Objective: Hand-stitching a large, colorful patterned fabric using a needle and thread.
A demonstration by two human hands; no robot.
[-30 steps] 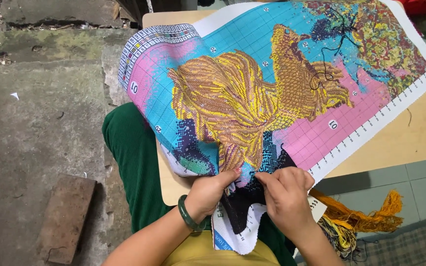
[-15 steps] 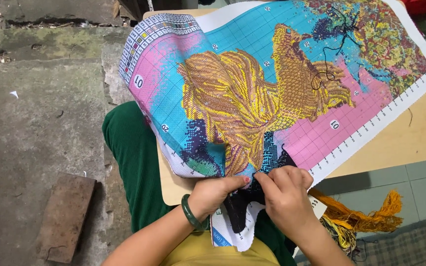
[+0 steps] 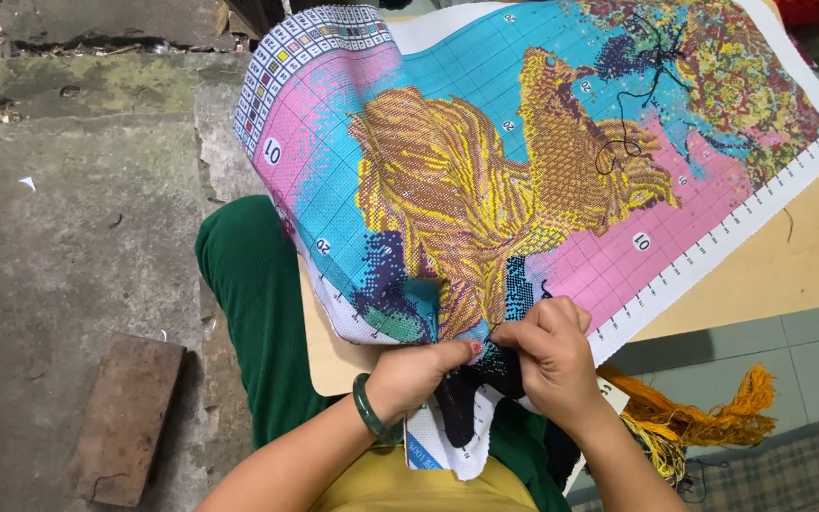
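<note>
The big cross-stitch canvas (image 3: 523, 171), printed in turquoise, pink and gold with a grid and numbered edge, lies draped over a pale wooden table (image 3: 789, 265) board and spills off its near edge into the person's lap. So much of the cloth hangs past the left corner that it could slide or bunch, which would tug the worked patch out from under the hands.

Beneath it, the green trousers (image 3: 248, 303) and the rough concrete floor (image 3: 59, 246) are close to that hanging corner; if it slips lower it may pick up grit.

At the lower edge both hands meet over a dark stitched patch. The left hand (image 3: 414, 379), a green bangle (image 3: 369, 410) on its wrist, has its fingers pressed together, pinching the fabric fold. The right hand (image 3: 547, 356) is curled, its fingers closed on something fine at the cloth; I would guess a needle, but it is too small to make out. If so, the left thumb sits near enough to be pricked.

A loose black thread (image 3: 651, 90) trails across the upper canvas and could snag. The bundle of orange and yellow floss (image 3: 694, 422) beside the right forearm looks ready to tangle.
</note>
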